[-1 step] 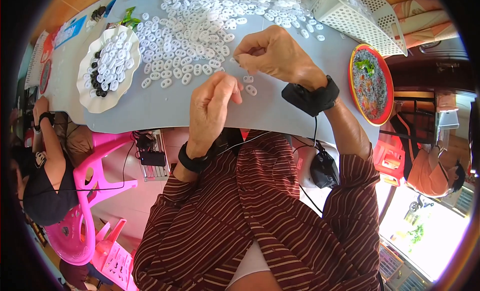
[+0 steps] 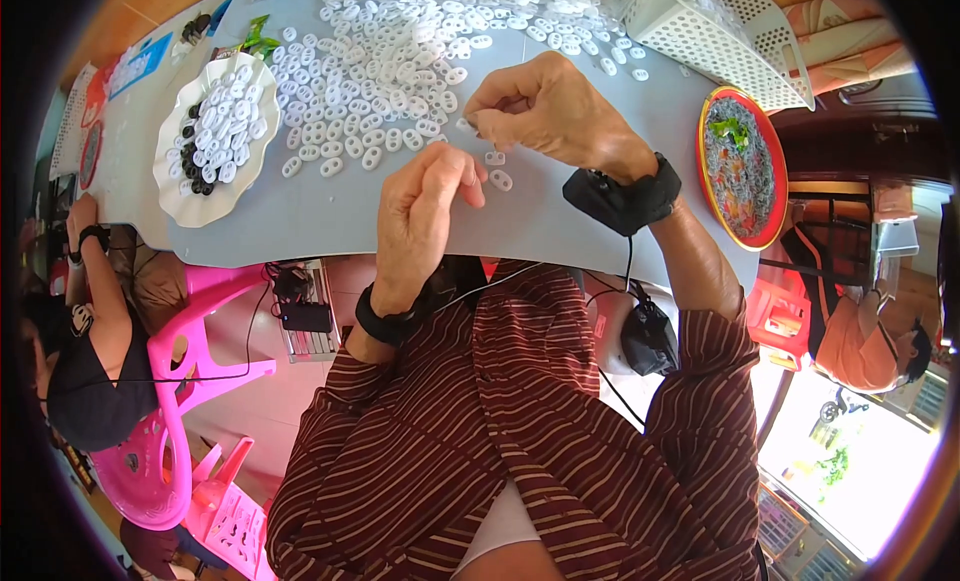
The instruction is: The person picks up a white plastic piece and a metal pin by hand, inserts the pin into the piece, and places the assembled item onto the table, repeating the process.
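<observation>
My right hand (image 2: 556, 113) hovers over the grey table with thumb and index finger pinched. A small greyish bit shows at its fingertips, too small to name. Just to its left, my left hand (image 2: 424, 206) is closed, fingers curled inward; whatever it may hold is hidden. Small white oval plastic pieces with two holes (image 2: 372, 158) spread in a thick layer beyond both hands. Two such pieces, one of them a loose white oval (image 2: 501, 180), lie between the hands. A black band is on each wrist.
At left, a white scalloped plate (image 2: 256, 146) carries white ovals and small black pieces. A red-rimmed round tray (image 2: 778, 186) of small grey parts stands at right, below a white perforated basket (image 2: 790, 66). Cables hang at the table's near edge. Another person sits at left by a pink chair (image 2: 170, 381).
</observation>
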{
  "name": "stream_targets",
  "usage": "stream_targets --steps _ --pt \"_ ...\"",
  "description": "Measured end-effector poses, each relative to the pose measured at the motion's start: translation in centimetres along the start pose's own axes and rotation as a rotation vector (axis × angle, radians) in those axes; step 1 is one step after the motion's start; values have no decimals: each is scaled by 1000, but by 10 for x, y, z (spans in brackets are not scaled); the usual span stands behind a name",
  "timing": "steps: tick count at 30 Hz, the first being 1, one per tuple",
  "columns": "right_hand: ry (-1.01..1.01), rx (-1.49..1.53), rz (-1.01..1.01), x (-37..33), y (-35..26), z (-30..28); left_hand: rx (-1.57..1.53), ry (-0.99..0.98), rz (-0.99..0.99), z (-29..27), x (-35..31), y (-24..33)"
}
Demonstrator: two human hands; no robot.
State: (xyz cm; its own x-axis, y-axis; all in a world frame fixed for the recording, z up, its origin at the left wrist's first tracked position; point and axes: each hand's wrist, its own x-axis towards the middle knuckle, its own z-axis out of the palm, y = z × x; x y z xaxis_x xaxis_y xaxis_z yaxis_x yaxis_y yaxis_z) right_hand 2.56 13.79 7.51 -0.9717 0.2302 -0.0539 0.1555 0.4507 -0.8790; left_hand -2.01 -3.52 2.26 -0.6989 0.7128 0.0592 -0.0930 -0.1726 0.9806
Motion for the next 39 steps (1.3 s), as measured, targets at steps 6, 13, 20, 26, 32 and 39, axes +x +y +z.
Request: stream_targets --steps 6,13,20,26,32,39 --pt "-7 92 -111 -21 -8 3 -481 -82 -274 6 7 8" --pt "19 84 -378 -36 0 4 -734 -315 -428 -3 10 -7" --pt "171 244 -148 -48 16 12 -348 -101 -268 16 5 9" --pt "158 349 -114 -48 10 17 -136 -45 -98 14 3 1" --pt "169 242 -75 -50 11 16 278 -128 -71 11 0 14" --pt "112 125 5 -52 10 11 169 -119 -30 10 3 10"
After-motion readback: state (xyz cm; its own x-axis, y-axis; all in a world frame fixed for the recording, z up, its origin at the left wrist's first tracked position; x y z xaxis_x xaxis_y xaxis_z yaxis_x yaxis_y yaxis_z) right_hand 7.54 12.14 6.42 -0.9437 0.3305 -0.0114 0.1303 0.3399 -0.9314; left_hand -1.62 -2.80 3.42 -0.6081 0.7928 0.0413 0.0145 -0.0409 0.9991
